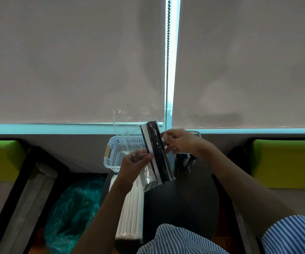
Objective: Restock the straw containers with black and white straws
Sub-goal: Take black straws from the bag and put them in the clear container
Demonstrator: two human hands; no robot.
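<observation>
Nearest the camera, blue-and-white striped sleeves (181, 239) frame a round dark table (184, 202), the landmark for everything here. On the table's left part lies a bundle of white straws (129, 208), running from the near edge toward the far side. Off the table's left edge sits a crumpled green plastic bag (73, 213). Above the far half of the table both hands meet around a pack of black straws (157, 153) wrapped in clear plastic, held tilted with its upper end leaning away from the person. The left hand (133, 165) grips the loose clear wrapper on the pack's left side, fingers curled round it. The right hand (181, 142) pinches the pack's right edge near its upper half, thumb and fingers closed on it. So the pack sits between the two hands, touching both. Beyond the table's far left edge, behind the pack, stands a white slotted basket (116, 149); a second container behind the right hand is mostly hidden. Farther back hang pale window blinds (74, 61) with a bead chain (168, 52) between them.
</observation>
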